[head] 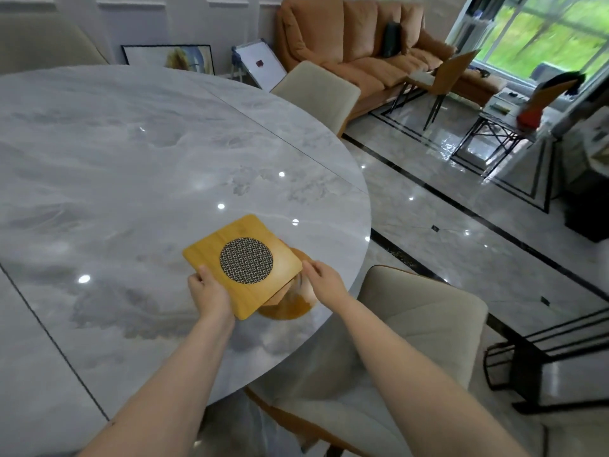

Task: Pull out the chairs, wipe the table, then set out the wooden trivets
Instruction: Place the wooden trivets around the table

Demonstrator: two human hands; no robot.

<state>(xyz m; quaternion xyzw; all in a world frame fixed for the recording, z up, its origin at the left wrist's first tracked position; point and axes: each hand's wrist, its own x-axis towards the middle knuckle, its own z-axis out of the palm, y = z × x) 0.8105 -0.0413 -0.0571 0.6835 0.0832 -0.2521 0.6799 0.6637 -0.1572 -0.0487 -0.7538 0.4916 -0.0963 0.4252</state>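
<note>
A square wooden trivet (204, 249) with a round woven-mesh centre is held a little above the round grey marble table (131, 143), near its right edge. My left hand (207, 290) grips the trivet's near-left edge. My right hand (324, 280) touches its right corner with the fingers curled at the edge. Beneath the square trivet, a round wooden trivet (290, 308) lies on the table, mostly hidden. A beige chair (421, 321) stands pulled out just right of my arms.
Another beige chair (316, 94) stands at the table's far right edge, and a chair back (43, 37) shows at far left. An orange sofa (362, 51), a wooden chair (451, 74) and a glass side table (501, 123) stand across the glossy floor. Black railings (543, 351) are at right.
</note>
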